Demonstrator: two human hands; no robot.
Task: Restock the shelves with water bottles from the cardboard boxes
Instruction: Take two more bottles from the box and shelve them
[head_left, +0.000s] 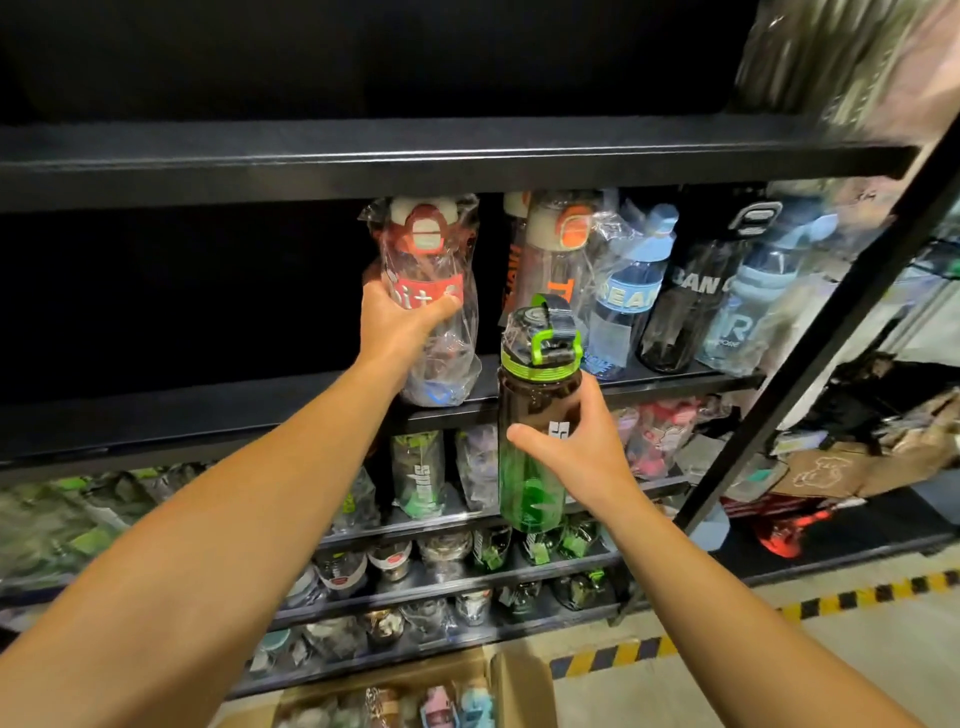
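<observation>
1. Two bare hands are up at the black metal shelf (675, 382), each with a bottle in its grip.
2. My left hand (402, 325) wraps a clear plastic bottle with a red lid and red label (431, 291), still in its crinkled plastic bag; thumb and fingers curl round its middle. The bottle stands on the shelf board near the front edge, at the left end of the row.
3. My right hand (582, 441) holds a dark, green-tinted bottle with a lime-green cap (537, 415), thumb across its front, fingers behind. It is upright in the air in front of the shelf's front edge, just right of the red-lidded one.
4. Right of these, along the same board, stand an orange-lidded clear bottle (558, 254), a pale blue bottle (626, 301) and a black bottle (685, 306), all bagged.
5. Below, at the floor, an open brown cardboard box (519, 686) shows more bagged bottles inside.
</observation>
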